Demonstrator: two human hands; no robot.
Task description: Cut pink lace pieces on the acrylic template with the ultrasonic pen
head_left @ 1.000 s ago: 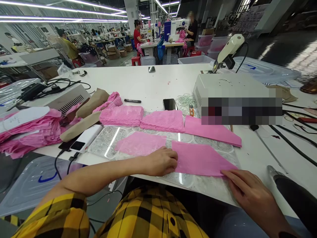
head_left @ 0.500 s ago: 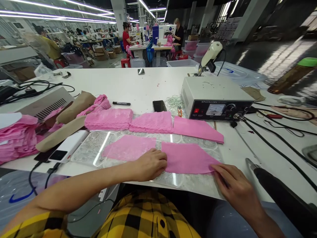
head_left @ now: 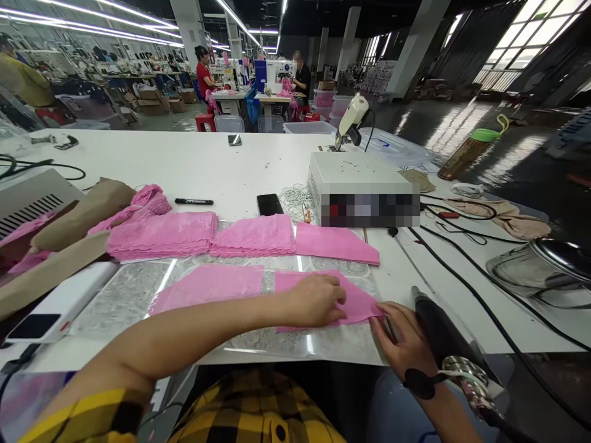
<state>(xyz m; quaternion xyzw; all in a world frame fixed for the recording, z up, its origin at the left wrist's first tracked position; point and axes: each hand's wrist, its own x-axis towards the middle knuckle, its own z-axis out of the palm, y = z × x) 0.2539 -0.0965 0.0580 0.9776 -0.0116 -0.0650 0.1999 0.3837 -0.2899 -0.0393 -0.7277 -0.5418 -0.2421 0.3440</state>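
Observation:
A pink fabric piece (head_left: 295, 280) with a tapered right end lies flat on a clear, marbled-looking sheet (head_left: 240, 344) at the table's front edge. My left hand (head_left: 318, 300) rests on its middle, fingers curled and pressed down on the cloth. At the pointed right tip, my right hand (head_left: 399, 332) pinches the fabric between thumb and fingers. Just left of this piece, with a narrow gap between, lies a second pink piece (head_left: 217, 282), partly covered by my left forearm. Beside my right hand is a black tool handle (head_left: 443, 332) with a metal tip and a cable.
Behind the sheet stand pink fabric stacks (head_left: 161, 237), (head_left: 253, 237) and a neater stack (head_left: 337, 243). A control box (head_left: 360, 169) is at back right, with black cables (head_left: 466, 289) running forward. A phone (head_left: 269, 205), marker (head_left: 194, 202) and white power bank (head_left: 60, 307) lie around.
My left hand has slid right from the fabric's left edge onto its middle. My right hand still holds the tip. The view has turned to the right.

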